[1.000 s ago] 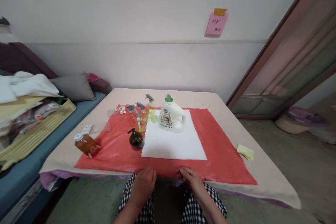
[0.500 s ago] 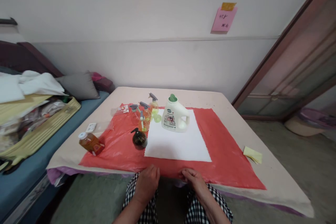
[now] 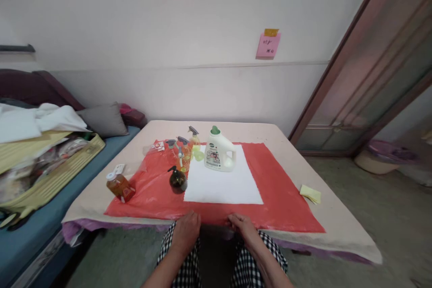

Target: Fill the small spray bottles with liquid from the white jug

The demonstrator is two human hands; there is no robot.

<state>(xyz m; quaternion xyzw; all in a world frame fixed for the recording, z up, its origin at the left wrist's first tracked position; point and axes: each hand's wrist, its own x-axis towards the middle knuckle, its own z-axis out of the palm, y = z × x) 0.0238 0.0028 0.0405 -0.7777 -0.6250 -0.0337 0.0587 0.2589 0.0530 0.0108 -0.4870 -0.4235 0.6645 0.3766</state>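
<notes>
My left hand (image 3: 187, 230) is closed at the table's front edge, its knuckles up against the near border of the red plastic sheet (image 3: 283, 198). Across a small gap, my right hand (image 3: 243, 227) has its fingers drawn together at the same border. Whether either hand pinches the sheet is hidden. Beyond them, a white cloth (image 3: 222, 189) lies on the red sheet. A white detergent jug (image 3: 219, 153) with a green cap stands on its far part. Left of the cloth is a dark round pump bottle (image 3: 177, 181), with several clear spray bottles (image 3: 182, 155) behind it.
On the table's left, an amber jar (image 3: 119, 186) lies tilted near a small white box (image 3: 119, 168). A folded yellow cloth (image 3: 310, 194) is at the right side. A bed (image 3: 111, 153) adjoins on the left; a bin (image 3: 378, 157) stands on the floor at right.
The camera view has shifted slightly, first one way and then back. Both hands stay at the table's front edge, and the objects on the table keep their places.
</notes>
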